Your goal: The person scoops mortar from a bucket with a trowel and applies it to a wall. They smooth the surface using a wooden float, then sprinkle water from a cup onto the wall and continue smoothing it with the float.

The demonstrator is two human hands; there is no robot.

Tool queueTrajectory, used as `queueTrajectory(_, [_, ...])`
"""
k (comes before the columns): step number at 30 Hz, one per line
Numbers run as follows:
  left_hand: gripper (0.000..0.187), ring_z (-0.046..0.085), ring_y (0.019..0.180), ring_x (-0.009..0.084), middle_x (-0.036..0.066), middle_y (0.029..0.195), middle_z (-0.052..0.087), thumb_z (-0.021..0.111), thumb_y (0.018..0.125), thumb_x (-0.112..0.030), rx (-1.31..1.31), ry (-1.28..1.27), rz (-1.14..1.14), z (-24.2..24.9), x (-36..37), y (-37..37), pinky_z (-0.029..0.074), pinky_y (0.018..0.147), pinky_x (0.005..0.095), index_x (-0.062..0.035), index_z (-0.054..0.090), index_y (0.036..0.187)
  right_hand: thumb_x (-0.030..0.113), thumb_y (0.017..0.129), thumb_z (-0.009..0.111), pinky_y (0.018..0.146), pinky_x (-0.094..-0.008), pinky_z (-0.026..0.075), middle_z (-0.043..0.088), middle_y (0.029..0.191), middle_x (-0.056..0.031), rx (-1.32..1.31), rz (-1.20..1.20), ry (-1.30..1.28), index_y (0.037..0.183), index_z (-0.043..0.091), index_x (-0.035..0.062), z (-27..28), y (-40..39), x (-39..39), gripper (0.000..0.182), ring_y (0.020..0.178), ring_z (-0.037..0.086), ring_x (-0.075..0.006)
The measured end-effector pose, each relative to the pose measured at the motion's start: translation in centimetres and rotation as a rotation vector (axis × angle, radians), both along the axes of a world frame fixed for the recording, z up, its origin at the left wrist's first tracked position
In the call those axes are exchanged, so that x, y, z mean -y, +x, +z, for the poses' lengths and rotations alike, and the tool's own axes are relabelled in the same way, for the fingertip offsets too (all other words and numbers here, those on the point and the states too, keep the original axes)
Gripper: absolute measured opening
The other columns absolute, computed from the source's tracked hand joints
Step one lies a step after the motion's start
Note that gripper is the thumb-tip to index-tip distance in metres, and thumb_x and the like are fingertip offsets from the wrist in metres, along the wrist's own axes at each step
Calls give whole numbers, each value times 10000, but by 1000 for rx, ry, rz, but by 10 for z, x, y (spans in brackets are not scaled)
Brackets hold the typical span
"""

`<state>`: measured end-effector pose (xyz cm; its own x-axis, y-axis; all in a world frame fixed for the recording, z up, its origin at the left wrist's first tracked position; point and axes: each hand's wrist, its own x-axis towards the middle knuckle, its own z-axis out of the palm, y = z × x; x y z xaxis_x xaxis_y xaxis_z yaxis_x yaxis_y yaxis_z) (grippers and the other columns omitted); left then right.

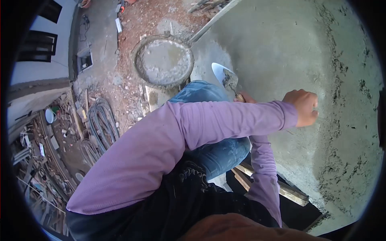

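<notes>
My right hand, partly hidden behind my left forearm, grips a trowel by its wooden handle. Grey mortar clings to the trowel's blade near the handle. Crossing over from the left, my left arm ends in a closed fist in front of the grey plastered wall. Whatever that fist may hold is hidden by its fingers. Both arms wear purple sleeves. A round tub of wet mortar stands beyond my bent knee, left of the trowel.
Wooden boards lie below my right arm, beside a dark gap. Coiled hoses rest on the rubble-strewn ground far below, with scrap wood nearby. A rough, pitted mortar band runs along the wall's right side.
</notes>
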<state>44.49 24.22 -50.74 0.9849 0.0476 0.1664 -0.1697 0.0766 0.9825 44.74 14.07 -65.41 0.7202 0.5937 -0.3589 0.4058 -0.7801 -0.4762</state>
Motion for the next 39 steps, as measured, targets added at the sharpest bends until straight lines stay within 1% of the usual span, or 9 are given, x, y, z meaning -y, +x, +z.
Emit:
queueTrajectory(3, [301,706,857,319,159,869,712,671,832,-192,19,-67,182,-1,-20,15,547,811,417,13,662,1053,239,858,696,731,-409,548,654,935,-133,309,405,39,1098,666,139,-35,14,-78,261,788,671,-327])
queueTrajectory(5, [285,703,905,333,204,948,709,679,806,-167,-28,-161,189,4,-32,19,549,844,416,25,672,1017,237,839,711,692,-464,522,631,886,-144,428,516,38,1097,657,106,-35,16,-132,294,798,649,-374])
queueTrajectory(8, [260,702,892,333,203,941,707,679,797,-138,1,-175,335,-1,-38,29,550,834,415,33,666,992,154,799,636,671,-463,549,640,818,-164,615,621,-39,947,664,56,-46,20,-202,180,761,676,-351])
queueTrajectory(15, [271,694,908,336,212,988,691,653,802,-110,12,-228,287,7,-81,13,541,826,418,41,646,1026,222,815,640,717,-493,542,643,902,-203,303,821,-152,1027,646,52,-105,3,-256,272,820,670,-404])
queueTrajectory(21, [247,688,909,357,220,997,689,621,779,-75,52,-189,325,10,-84,11,537,836,427,53,656,987,121,782,627,673,-415,514,618,814,-78,705,979,102,890,673,80,-27,26,-238,125,781,656,-263])
queueTrajectory(23, [235,692,883,341,196,954,700,627,780,-73,99,-235,403,9,-85,12,539,825,420,45,654,981,122,779,642,697,-360,485,582,845,-36,821,1076,146,980,666,96,-9,27,-257,203,834,611,-220])
queueTrajectory(28, [190,701,811,291,132,821,713,642,790,-66,120,-329,480,12,-99,11,545,786,396,17,650,960,115,777,629,725,-313,440,564,870,11,1034,1372,221,954,681,90,-56,0,-320,187,868,582,-155])
queueTrajectory(34, [177,700,807,281,133,812,706,651,799,-78,125,-279,470,14,-96,3,543,789,389,5,654,956,108,765,631,736,-322,457,586,874,-22,902,1368,28,932,678,64,-77,11,-281,179,908,594,-175])
queueTrajectory(39, [182,695,880,304,167,902,703,672,793,-100,84,-297,382,16,-105,-1,539,833,395,1,673,945,69,739,629,758,-452,517,617,876,-116,564,951,88,934,676,35,-40,19,-230,203,840,644,-325])
